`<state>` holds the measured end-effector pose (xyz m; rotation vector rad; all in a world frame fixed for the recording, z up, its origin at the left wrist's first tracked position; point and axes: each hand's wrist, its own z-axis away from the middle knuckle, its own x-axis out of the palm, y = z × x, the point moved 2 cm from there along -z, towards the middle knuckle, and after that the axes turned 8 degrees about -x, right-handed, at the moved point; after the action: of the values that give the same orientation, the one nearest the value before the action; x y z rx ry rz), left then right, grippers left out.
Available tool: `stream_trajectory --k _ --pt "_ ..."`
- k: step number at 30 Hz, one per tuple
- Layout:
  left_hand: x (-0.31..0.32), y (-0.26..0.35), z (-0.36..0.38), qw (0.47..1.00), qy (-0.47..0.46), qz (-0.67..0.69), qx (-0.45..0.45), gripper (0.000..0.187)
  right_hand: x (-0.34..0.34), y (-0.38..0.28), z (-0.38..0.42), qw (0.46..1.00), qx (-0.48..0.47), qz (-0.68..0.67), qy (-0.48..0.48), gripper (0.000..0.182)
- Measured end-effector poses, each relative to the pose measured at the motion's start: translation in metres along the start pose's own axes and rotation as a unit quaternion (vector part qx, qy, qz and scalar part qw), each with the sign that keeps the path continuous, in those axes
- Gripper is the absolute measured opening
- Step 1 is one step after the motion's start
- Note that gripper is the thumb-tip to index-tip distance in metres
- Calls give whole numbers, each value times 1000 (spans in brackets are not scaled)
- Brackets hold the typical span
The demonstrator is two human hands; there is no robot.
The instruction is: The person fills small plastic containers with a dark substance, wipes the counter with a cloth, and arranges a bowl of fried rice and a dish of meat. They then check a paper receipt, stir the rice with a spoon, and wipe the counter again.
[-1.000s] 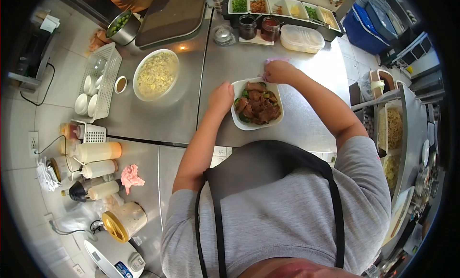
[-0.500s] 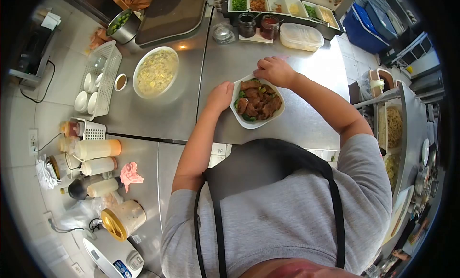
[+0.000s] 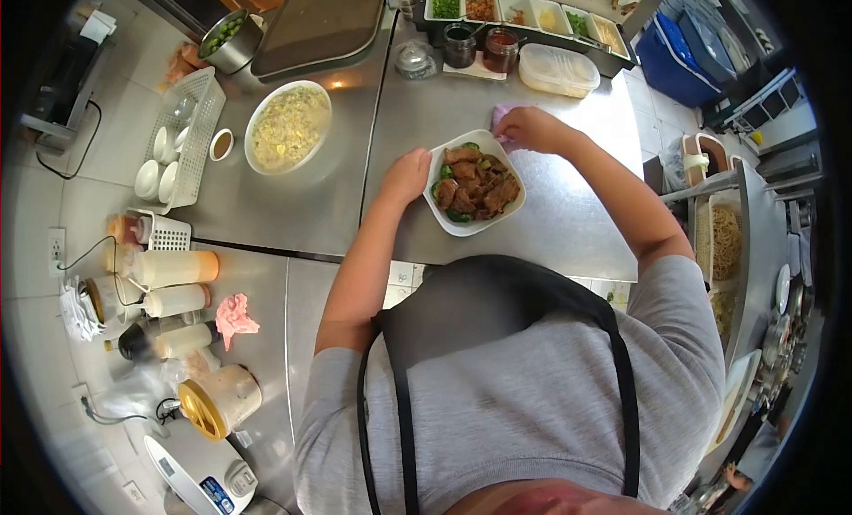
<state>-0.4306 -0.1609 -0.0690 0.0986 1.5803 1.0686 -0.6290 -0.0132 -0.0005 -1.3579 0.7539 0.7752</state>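
A white square bowl (image 3: 441, 217) of browned meat pieces with green vegetables stands on the steel counter in front of me. My left hand (image 3: 408, 176) is closed on the bowl's left rim. At the bowl's upper right, my right hand (image 3: 530, 130) pinches a pale purple cloth (image 3: 501, 115), partly hidden under the fingers. To the left sits a white oval bowl (image 3: 288, 129) of pale yellow food in liquid, beside a small cup of brown sauce (image 3: 222, 146).
Garnish trays (image 3: 515, 12), two sauce jars (image 3: 479, 50) and a lidded container (image 3: 557, 69) line the back. On the left are a white basket (image 3: 197, 115), several bottles (image 3: 177, 268), a pink cloth (image 3: 235, 320) and a scale (image 3: 200, 475). A dark tray (image 3: 315, 27) lies at the back.
My right hand has moved right, away from the bowl's rim, and more of the purple cloth shows by its fingers. My left hand remains at the bowl's left side.
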Motion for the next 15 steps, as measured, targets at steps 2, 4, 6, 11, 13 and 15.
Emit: stream_trajectory --k 2,4,6,11,13,15 --pt "-1 2 -1 1000 -5 4 1 30 15 -1 5 997 -35 59 18 13" --pt "0 1 -1 1000 -4 7 9 30 26 -4 8 988 -67 137 35 14" --pt "0 1 -2 1000 -5 7 8 30 32 -7 8 967 -96 232 48 14" --pt "-2 3 -1 1000 -10 3 -2 29 29 -24 7 955 -89 285 -2 13" --pt "-4 6 1 1000 -1 3 3 29 23 -27 8 963 -76 253 -51 12" --pt "-5 6 1 1000 4 -3 7 29 16 -23 7 979 -56 167 -105 10"
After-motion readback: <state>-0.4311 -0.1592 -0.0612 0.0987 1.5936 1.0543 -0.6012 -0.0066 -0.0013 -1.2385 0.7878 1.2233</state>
